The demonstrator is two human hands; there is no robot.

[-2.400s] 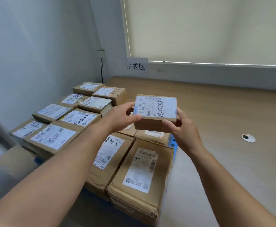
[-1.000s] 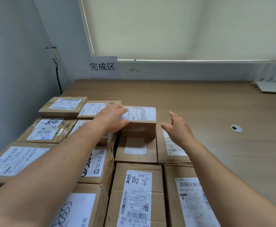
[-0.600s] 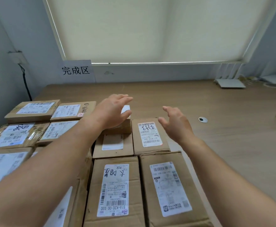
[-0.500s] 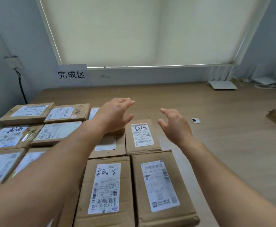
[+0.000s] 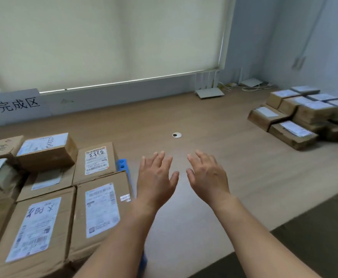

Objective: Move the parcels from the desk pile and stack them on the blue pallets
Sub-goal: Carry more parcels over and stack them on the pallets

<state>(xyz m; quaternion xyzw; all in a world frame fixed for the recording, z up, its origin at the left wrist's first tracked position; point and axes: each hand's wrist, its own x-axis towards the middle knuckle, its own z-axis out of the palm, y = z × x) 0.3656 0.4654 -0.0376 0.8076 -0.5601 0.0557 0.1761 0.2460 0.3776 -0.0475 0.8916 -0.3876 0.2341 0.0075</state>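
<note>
Two empty hands, left hand point(image 5: 156, 181) and right hand point(image 5: 207, 177), fingers spread, above desk point(image 5: 214, 137), parcel pile point(image 5: 302, 115) far right.

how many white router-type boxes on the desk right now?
2. The antenna router sits by the wall under the blind's right end; the flat white box lies farther right among cables. The parcel pile may hide more.

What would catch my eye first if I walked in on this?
Two bare, empty hands, left and right, spread open over the wooden desk. At the left, labelled cardboard parcels are packed tight on a blue pallet; a smaller pile waits at the far right. A sign leans on the back wall.
</note>
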